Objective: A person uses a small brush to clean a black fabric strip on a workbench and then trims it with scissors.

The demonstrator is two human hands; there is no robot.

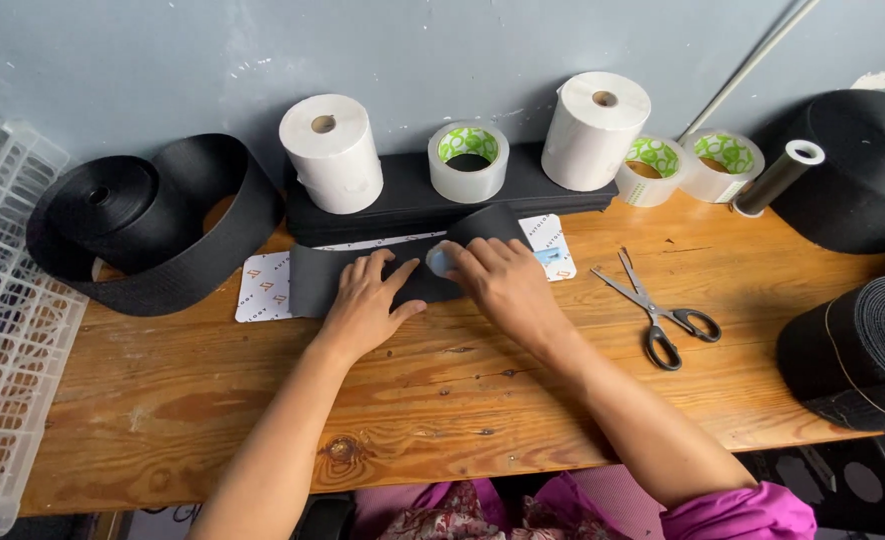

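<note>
Black elastic strip [328, 278] lies flat on the wooden table [443, 400], just in front of a long black block [413, 200], and it covers most of a white card [265, 288] whose ends stick out on both sides. From the head camera I see my left hand [366, 305] spread open, palm down, pressing on the strip near its middle, grasping nothing. My right hand [503, 283] rests just beside it, fingers curled over the strip's folded right end; something small and pale blue shows under the fingertips, but I cannot tell what it is.

Scissors [658, 315] lie shut on the table to the right of my right hand, apart from it. Two white paper rolls [335, 155] and clear tape rolls [469, 162] stand along the wall. Big black webbing rolls [153, 225] sit at the far left and right, and a white plastic rack [8, 330] is at the left edge.
</note>
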